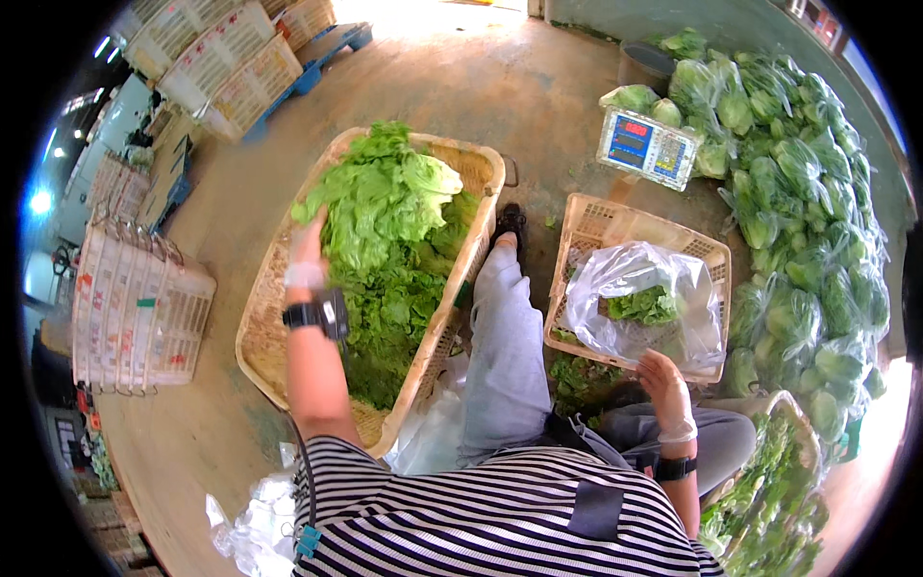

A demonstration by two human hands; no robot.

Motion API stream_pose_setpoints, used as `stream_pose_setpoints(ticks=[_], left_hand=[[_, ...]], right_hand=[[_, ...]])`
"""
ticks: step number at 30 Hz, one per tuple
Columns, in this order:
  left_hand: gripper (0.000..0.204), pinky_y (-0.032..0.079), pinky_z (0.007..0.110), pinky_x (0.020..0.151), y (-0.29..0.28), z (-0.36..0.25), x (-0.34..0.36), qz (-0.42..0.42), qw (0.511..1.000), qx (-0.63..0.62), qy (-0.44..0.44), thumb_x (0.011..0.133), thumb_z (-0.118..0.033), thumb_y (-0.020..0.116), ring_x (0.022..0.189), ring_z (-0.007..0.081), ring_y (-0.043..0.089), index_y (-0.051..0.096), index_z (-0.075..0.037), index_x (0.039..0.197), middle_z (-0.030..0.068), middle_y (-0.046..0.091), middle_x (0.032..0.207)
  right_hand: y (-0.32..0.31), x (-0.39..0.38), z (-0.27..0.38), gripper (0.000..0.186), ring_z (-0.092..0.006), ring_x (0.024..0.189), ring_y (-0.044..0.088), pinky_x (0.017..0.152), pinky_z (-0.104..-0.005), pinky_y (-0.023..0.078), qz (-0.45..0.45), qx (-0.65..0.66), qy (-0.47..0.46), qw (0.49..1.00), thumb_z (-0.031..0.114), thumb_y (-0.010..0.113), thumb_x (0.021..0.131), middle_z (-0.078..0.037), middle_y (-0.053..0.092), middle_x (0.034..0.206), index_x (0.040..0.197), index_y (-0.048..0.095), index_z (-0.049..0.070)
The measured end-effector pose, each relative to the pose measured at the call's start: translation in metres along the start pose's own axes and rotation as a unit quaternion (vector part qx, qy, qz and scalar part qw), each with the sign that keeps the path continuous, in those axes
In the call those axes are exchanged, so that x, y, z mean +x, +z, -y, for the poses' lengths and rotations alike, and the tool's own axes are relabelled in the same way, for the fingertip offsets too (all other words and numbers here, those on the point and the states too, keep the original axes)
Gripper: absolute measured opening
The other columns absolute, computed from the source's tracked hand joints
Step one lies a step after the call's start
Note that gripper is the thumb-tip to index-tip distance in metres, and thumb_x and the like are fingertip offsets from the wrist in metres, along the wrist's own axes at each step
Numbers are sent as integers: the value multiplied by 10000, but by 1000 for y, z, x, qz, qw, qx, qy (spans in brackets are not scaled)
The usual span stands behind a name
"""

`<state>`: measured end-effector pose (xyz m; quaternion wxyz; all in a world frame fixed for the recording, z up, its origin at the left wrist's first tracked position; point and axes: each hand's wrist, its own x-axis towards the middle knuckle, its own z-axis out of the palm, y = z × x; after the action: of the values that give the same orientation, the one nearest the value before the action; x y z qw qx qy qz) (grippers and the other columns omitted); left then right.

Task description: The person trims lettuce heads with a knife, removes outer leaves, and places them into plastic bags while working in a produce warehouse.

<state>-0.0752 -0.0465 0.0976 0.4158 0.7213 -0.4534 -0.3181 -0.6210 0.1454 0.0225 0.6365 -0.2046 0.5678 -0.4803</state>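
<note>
Standing at the far left is a stack of nested white crates (144,298). To the right of it, the left hand (309,248) has hold of a green lettuce head (389,197) by its left side; the fingers go in under the leaves, so I cannot tell how wide they are spread. This head is above the large tan basket (252,317), with its pale cut end turned to the right, away from the fingers, and more loose lettuce (389,332) lies below. Farther right, a clear plastic bag (601,298) is open in a smaller basket (639,216), with some leaves (646,306) inside. The right hand (663,389) is at the near rim of this basket, its fingers loosely bent and nothing visible in them; whether they touch the rim or the bag, I cannot tell. Bagged lettuces (803,231) are heaped at the far right.
</note>
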Motion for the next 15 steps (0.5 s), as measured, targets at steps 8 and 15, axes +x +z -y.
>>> stream_pose_setpoints(ticks=[8, 15], left_hand=[[433, 429, 436, 930, 169, -55, -131, 297, 733, -594, -151, 909, -321, 475, 1101, 292, 509, 460, -52, 1249, 119, 500, 1250], [462, 422, 421, 935, 320, -54, -263, 600, 621, -474, -174, 910, -293, 479, 1124, 266, 486, 395, -61, 1300, 99, 480, 1265]], right_hand=[[63, -19, 50, 961, -303, 1331, 207, 1038, -462, 204, 155, -71, -244, 955, 626, 558, 747, -123, 133, 1475, 1439, 55, 187], [-31, -95, 50, 745, -198, 1239, 368, 1034, -375, 296, -11, 244, -411, 878, 479, 596, 800, -34, 389, 1359, 1373, 281, 123]])
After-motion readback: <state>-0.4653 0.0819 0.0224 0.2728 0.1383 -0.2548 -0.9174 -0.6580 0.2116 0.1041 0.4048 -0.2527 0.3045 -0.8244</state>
